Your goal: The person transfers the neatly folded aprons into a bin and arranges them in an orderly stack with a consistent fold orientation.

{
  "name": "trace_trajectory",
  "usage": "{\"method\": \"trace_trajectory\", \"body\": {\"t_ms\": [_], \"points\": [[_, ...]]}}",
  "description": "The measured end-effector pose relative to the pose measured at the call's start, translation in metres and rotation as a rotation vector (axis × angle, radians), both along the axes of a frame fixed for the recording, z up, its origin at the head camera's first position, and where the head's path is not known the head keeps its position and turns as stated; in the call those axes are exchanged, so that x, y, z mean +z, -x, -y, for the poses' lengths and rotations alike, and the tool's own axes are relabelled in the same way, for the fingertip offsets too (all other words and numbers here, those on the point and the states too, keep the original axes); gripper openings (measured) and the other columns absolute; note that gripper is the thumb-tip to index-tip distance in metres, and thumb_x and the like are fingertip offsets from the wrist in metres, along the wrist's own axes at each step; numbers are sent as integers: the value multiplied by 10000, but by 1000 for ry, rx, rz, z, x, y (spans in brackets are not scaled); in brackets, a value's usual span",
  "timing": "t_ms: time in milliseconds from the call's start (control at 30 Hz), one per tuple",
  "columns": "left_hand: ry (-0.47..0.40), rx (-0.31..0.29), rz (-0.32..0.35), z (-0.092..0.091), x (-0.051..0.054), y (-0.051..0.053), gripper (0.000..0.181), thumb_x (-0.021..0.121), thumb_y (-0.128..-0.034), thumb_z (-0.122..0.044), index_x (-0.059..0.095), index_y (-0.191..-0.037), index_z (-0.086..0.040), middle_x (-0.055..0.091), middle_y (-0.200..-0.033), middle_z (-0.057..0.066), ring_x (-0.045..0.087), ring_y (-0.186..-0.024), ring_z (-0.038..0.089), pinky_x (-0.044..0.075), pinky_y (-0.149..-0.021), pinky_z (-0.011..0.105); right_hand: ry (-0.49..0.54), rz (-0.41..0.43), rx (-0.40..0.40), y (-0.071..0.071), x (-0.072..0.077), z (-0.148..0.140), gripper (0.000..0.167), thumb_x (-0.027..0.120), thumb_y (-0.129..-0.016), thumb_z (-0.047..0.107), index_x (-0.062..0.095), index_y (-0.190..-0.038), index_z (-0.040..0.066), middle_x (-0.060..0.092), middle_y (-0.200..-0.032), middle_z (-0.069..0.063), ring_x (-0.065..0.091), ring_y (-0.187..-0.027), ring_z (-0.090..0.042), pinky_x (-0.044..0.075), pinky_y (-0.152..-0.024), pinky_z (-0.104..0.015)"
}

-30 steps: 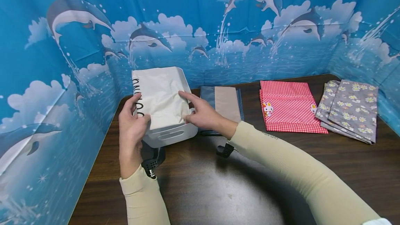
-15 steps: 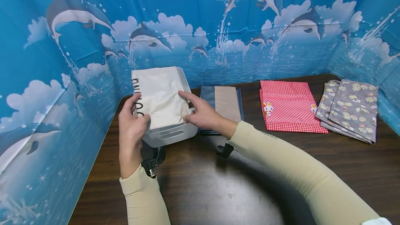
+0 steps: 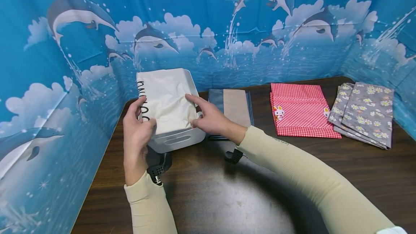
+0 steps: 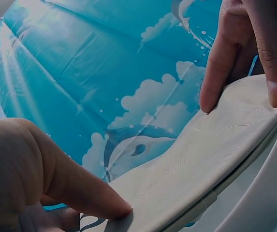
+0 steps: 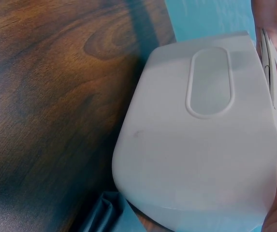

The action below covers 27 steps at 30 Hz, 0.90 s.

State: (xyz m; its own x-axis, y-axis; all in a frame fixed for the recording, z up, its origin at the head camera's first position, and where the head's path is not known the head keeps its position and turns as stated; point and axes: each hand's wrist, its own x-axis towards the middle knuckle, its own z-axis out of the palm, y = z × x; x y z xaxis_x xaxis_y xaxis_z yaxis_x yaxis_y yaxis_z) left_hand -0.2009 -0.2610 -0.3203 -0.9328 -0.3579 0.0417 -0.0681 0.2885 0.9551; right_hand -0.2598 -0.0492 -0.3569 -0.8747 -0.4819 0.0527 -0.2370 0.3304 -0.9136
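Presumably light, soft and limp, the folded white cloth (image 3: 169,98) lies at the mouth of the white bin (image 5: 196,152); the left hand (image 3: 138,127) and right hand (image 3: 209,115) pinch opposite sides, likely its surest holds.

Passage: over the desk (image 3: 211,198), between the sleeves (image 3: 149,205). Obstructions: curtain (image 3: 195,10) behind the box (image 3: 193,141), folded cloth (image 3: 235,104) to its right.

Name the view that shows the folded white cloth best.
The head view: it shows most of the folded white cloth, black lettering included. The left wrist view shows part of its surface and edge close up; the right wrist view, only a sliver past the bin.
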Motion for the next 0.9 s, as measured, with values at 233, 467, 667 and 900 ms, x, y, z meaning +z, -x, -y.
{"method": "trace_trajectory", "body": {"t_ms": [233, 467, 667, 900], "points": [[14, 5, 5, 0, 1, 0, 778, 516, -944, 135, 418, -1654, -167, 500, -1645, 122, 591, -1303, 289, 479, -838, 213, 0, 2, 2, 1, -1, 0, 879, 677, -956, -40, 324, -1707, 250, 346, -1739, -60, 597, -1260, -286, 524, -684, -273], [17, 6, 10, 0, 1, -1, 774, 519, -950, 134, 415, -1655, -167, 493, -1655, 111, 585, -1315, 279, 480, -889, 244, -1, 3, 1, 1, -2, 0, 875, 674, -958, -36, 322, -1707, 247, 348, -1736, -52, 585, -1261, -282, 538, -702, -271], [12, 3, 5, -1, 1, -1, 775, 516, -950, 135, 413, -1656, -167, 483, -1662, 115, 586, -1324, 294, 479, -896, 247, 3, 4, 1, 0, -1, 0, 885, 677, -952, -40, 321, -1708, 253, 340, -1742, -46, 587, -1257, -279, 539, -701, -270], [6, 1, -1, 0, 1, -1, 778, 513, -950, 136, 411, -1656, -173, 493, -1650, 115, 591, -1308, 296, 479, -852, 218, -6, 4, -4, 0, 0, 0, 888, 681, -954, -35, 319, -1708, 265, 348, -1735, -48, 595, -1206, -273, 525, -682, -278]]}}
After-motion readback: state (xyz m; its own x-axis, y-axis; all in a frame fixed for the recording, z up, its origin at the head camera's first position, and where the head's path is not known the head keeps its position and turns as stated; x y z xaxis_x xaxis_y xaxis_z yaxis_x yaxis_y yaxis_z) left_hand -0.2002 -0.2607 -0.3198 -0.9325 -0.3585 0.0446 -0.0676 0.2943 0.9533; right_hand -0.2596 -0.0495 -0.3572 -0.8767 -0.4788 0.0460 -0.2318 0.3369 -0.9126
